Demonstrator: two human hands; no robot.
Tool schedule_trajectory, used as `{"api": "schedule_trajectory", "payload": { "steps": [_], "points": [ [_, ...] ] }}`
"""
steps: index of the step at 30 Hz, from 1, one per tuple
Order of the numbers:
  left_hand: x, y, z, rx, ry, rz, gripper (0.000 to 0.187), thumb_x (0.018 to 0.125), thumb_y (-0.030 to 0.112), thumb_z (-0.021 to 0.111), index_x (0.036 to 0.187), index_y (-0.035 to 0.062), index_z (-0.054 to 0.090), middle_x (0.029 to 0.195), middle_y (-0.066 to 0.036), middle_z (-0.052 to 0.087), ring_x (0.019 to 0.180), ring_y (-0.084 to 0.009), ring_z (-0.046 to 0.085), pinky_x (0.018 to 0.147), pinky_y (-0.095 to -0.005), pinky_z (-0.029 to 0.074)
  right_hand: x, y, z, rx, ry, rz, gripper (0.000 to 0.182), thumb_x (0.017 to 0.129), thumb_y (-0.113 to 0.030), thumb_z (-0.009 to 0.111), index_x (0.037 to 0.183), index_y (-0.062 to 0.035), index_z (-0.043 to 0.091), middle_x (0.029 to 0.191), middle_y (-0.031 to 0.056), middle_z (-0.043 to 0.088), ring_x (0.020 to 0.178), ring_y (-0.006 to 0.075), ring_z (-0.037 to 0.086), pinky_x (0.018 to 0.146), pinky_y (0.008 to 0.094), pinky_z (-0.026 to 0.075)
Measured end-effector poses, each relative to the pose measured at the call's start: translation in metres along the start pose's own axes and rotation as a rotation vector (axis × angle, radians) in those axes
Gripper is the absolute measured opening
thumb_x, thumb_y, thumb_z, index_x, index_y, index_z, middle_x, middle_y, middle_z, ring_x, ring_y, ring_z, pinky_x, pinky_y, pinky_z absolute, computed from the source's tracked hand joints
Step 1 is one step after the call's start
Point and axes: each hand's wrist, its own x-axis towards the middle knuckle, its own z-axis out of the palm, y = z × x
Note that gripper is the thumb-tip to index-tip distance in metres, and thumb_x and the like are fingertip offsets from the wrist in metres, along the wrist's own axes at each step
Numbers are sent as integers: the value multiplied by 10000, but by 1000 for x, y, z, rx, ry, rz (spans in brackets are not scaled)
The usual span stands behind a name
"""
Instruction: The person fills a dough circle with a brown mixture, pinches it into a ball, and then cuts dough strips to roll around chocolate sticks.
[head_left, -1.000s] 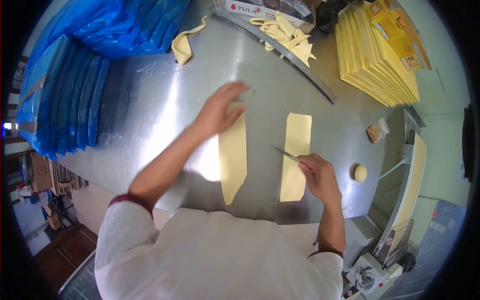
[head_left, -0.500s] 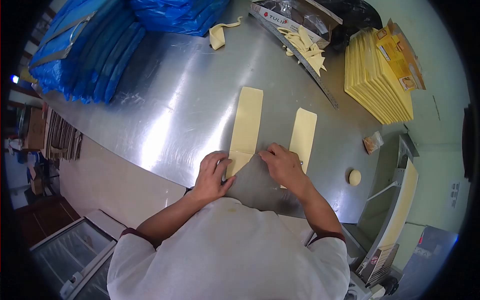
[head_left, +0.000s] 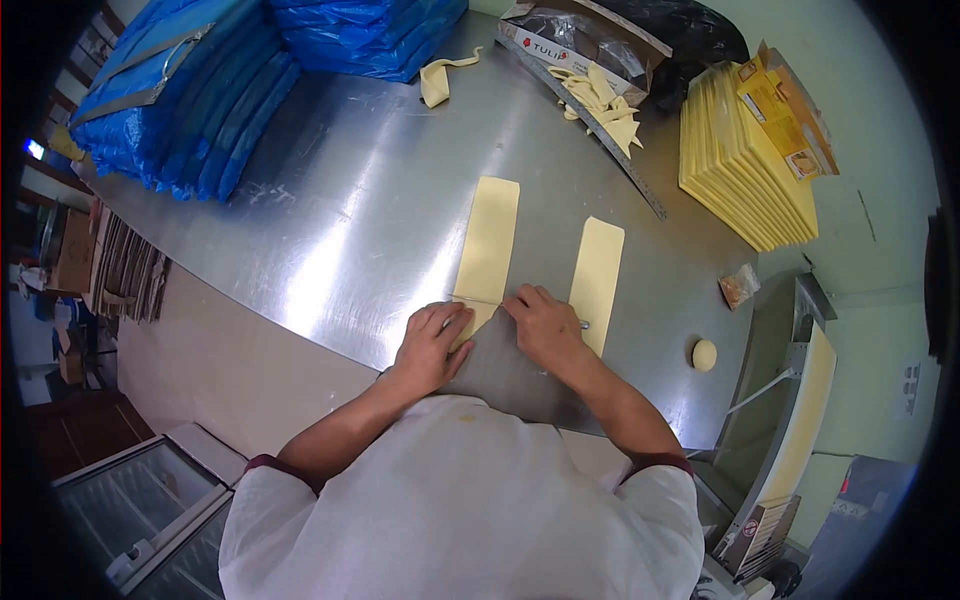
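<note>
A long pale yellow dough strip point(head_left: 487, 238) lies on the steel table, with a thin line across it near its lower end. My left hand point(head_left: 434, 345) rests on the left side of that end, fingers curled over the dough. On the right, my right hand point(head_left: 545, 325) has its fingertips pinched at the strip's lower right edge; what they hold is too small to make out. Below the line, the dough's edge runs diagonally between my hands. A second strip point(head_left: 598, 280) lies to the right, partly behind my right hand, with a small metal object point(head_left: 584, 324) by it.
Blue-wrapped stacks point(head_left: 190, 100) stand at the back left. A long metal ruler point(head_left: 625, 165), dough scraps point(head_left: 607, 100) and an open box point(head_left: 590, 45) are at the back. Yellow sheets point(head_left: 740, 160) are stacked right, above a small packet point(head_left: 739, 287) and a round piece point(head_left: 704, 355).
The whole view has shifted slightly. My left fingers have moved a little further over the strip's lower end, while my right hand remains at its right edge.
</note>
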Motion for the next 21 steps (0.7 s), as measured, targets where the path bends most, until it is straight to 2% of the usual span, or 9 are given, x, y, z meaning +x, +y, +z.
{"api": "schedule_trajectory", "payload": {
  "steps": [7, 21],
  "points": [
    [2, -1, 1, -17, 2, 14, 494, 766, 97, 773, 1237, 34, 637, 1241, -148, 594, 1118, -341, 570, 954, -442, 456, 0, -5, 5, -21, 8, -10, 252, 758, -22, 615, 995, -62, 691, 885, 61, 572, 850, 239, 628, 655, 375, 567],
    [-4, 1, -1, -22, -9, -37, 447, 786, 57, 731, 1227, 60, 651, 1248, -93, 619, 1056, -300, 576, 917, -426, 462, -30, 13, 3, -29, 65, 32, 231, 734, -40, 637, 947, -88, 712, 879, 48, 550, 824, 227, 616, 627, 359, 559]
  ]
}}
